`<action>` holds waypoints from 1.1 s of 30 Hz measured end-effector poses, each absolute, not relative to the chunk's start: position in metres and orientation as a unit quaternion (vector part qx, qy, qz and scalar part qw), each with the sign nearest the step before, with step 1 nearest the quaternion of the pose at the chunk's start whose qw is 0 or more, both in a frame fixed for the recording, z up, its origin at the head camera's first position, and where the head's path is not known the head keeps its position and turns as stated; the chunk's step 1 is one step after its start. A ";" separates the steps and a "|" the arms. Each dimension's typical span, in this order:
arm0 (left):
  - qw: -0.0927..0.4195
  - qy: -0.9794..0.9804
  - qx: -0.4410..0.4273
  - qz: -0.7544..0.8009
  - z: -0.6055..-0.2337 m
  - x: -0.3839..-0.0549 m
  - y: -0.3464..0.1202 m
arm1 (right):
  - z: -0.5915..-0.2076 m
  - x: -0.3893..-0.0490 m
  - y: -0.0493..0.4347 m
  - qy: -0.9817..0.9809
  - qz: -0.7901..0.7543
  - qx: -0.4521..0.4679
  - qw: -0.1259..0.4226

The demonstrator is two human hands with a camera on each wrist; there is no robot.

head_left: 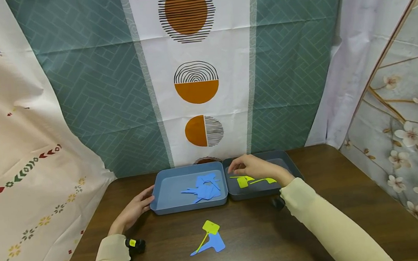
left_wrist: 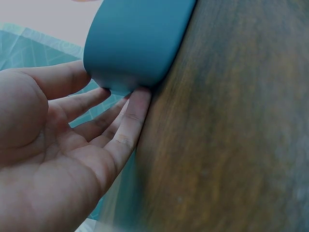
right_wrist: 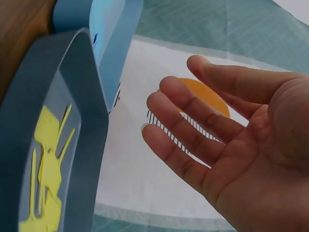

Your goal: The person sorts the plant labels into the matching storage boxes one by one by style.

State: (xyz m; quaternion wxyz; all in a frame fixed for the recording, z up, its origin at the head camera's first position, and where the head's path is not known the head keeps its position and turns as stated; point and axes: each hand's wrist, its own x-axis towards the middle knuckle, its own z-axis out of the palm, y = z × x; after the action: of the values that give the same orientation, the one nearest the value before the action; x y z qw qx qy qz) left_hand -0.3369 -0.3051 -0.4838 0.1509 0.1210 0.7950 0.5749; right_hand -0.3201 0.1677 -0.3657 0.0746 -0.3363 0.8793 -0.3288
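Note:
My left hand [head_left: 137, 208] rests its fingertips against the left wall of the blue tray [head_left: 167, 208]; the left wrist view shows straight fingers touching the tray's corner [left_wrist: 130, 48]. Blue plant labels [head_left: 205, 188] lie in a pile inside that tray. Above the dark grey tray [head_left: 256, 193] hovers my right hand [head_left: 256, 168], its fingers loosely bent with nothing between them. Beneath it, several yellow plant labels [right_wrist: 48, 164] lie in the grey tray. On the table in front, a yellow plant label [head_left: 211, 227] overlaps a blue plant label [head_left: 216, 242].
The two trays stand side by side at the back of the brown wooden table [head_left: 173, 235]. A patterned curtain [head_left: 207, 106] hangs right behind them. Flowered cloths border the table at left and right. A black wrist camera [head_left: 138, 245] sits by the left sleeve.

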 end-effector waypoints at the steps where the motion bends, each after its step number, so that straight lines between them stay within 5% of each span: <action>1: 0.151 0.794 0.120 0.576 -0.484 -0.337 -0.305 | -0.367 -0.319 0.167 0.876 -0.334 -0.340 0.076; 20: 0.154 0.792 0.117 0.579 -0.483 -0.339 -0.304 | -0.399 -0.293 0.134 0.840 -0.378 -0.377 0.100; 33: 0.154 0.793 0.118 0.578 -0.482 -0.335 -0.304 | -0.421 -0.276 0.110 0.823 -0.356 -0.400 0.190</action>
State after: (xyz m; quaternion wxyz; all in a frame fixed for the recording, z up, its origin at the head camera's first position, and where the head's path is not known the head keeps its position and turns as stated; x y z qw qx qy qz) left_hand -0.3351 -0.3045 -0.4824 0.1540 0.1181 0.7929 0.5777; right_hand -0.2756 0.1096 -0.4213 0.1897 -0.3997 0.8229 -0.3565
